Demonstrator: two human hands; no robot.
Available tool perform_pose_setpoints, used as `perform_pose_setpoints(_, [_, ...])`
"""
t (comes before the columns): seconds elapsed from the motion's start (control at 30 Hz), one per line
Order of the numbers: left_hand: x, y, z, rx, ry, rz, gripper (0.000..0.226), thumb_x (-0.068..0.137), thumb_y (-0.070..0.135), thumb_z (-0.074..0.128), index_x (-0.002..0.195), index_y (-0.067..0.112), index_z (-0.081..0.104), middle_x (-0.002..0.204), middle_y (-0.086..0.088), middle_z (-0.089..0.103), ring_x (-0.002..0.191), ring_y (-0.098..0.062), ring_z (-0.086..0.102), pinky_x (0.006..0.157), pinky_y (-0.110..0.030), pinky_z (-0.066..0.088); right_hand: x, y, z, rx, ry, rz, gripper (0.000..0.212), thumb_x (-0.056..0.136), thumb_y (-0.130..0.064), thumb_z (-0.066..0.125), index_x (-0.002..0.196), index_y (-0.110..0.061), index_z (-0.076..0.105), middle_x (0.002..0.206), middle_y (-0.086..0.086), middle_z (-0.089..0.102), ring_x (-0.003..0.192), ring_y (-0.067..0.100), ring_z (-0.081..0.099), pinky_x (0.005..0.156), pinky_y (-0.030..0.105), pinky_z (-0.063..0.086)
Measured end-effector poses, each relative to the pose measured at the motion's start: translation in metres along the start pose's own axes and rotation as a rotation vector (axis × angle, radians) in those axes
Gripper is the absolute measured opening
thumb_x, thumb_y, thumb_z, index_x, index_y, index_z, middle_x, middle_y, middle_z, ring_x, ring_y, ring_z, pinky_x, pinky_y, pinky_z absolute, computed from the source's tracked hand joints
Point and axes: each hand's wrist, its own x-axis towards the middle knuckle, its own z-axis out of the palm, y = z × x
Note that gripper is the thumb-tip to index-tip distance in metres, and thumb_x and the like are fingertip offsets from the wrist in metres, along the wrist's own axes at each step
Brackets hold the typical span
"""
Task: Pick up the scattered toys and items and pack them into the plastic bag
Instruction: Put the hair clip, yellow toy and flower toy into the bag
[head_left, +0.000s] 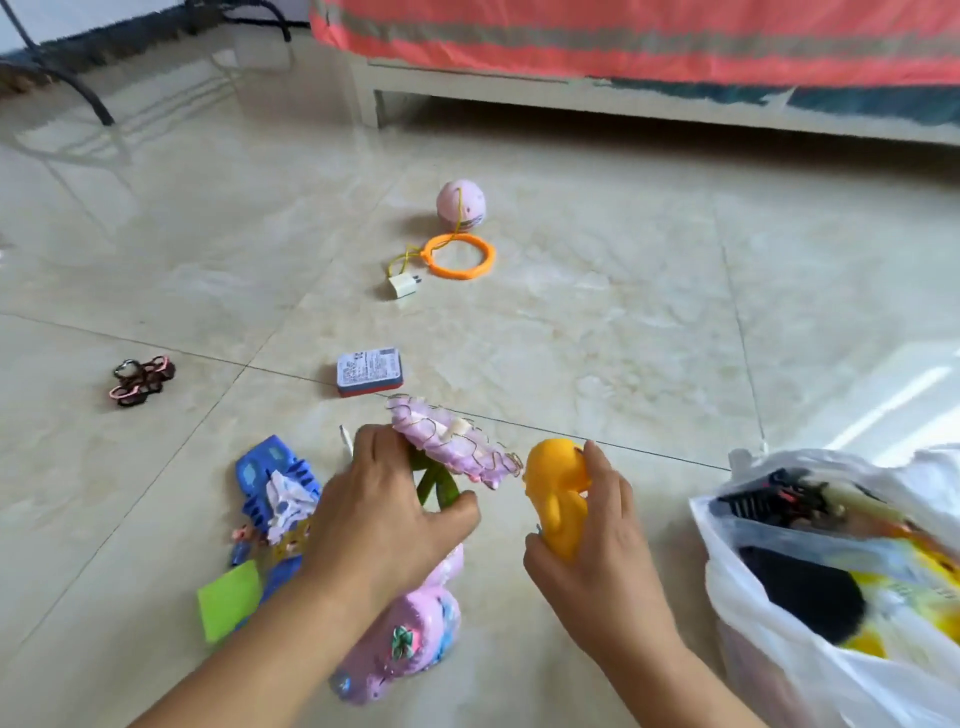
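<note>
The floor is of glossy beige tiles with thin dark joints, and it reflects the window light. Nearest, at the lower right, a white thin plastic bag stands open and crumpled, with dark and yellow items already inside. Beside it the right hand grasps a smooth yellow rubber duck, fingers curled around it; its long axis goes from near to far and its head points away from the person. The left hand is clenched on the green stem of a purple fabric flower with frilly, wire-edged petals; the bloom faces up and tilts toward the right. Under this hand a soft pink plush toy lies on the floor. To its left are a blue ribbed plastic toy and a flat green card. Farther, a small rectangular tin with printed label and a tangle of dark and pink rings lie well apart. Beyond are a white charger plug, an orange ring and a round pink ball. At the far edge of the floor stands a bed with an orange striped cover.
</note>
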Motion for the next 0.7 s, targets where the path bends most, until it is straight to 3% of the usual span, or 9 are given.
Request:
perform_pose_setpoints(0.3, [0.033,0.13,0.048,-0.108,-0.08,0.226,0.038,0.069,0.042,0.066,0.088,0.027,0.036,0.095,0.007,0.038,0.088,-0.023,0.057,0.067,-0.028,0.033,-0.013,0.047,-0.135,-0.105,0.253,0.059,0.086,0.07,-0.032,0.057,0.14,-0.04,0.007,0.14,-0.01,0.023,0.128,0.004,0.022,0.093,0.014,0.02])
perform_pose_setpoints(0.43, [0.03,0.185,0.074,-0.147,-0.173,0.31,0.037,0.068,0.043,0.065,0.089,0.029,0.037,0.098,0.007,0.04,0.088,-0.021,0.058,0.069,-0.029,0.037,-0.03,0.093,-0.193,-0.176,0.395,0.189,0.088,0.073,-0.016,0.067,0.143,-0.028,0.015,0.131,-0.005,0.029,0.122,0.014,0.031,0.089,0.022,0.025])
perform_pose_setpoints(0.6, [0.015,0.241,0.101,-0.064,-0.282,0.454,0.048,0.065,0.049,0.06,0.101,0.024,0.041,0.101,0.006,0.039,0.089,-0.025,0.057,0.072,-0.03,0.039,-0.053,0.152,-0.222,-0.225,0.41,0.358,0.089,0.073,-0.013,0.067,0.144,-0.024,0.015,0.134,0.003,0.031,0.123,0.019,0.032,0.094,0.027,0.029])
perform_pose_setpoints(0.7, [0.003,0.266,0.118,-0.05,-0.331,0.54,0.057,0.064,0.052,0.058,0.108,0.02,0.042,0.105,0.004,0.04,0.091,-0.027,0.056,0.076,-0.032,0.041,-0.062,0.174,-0.22,-0.329,0.313,0.406,0.09,0.075,-0.024,0.068,0.144,-0.021,0.012,0.137,0.006,0.032,0.129,0.023,0.026,0.101,0.028,0.026])
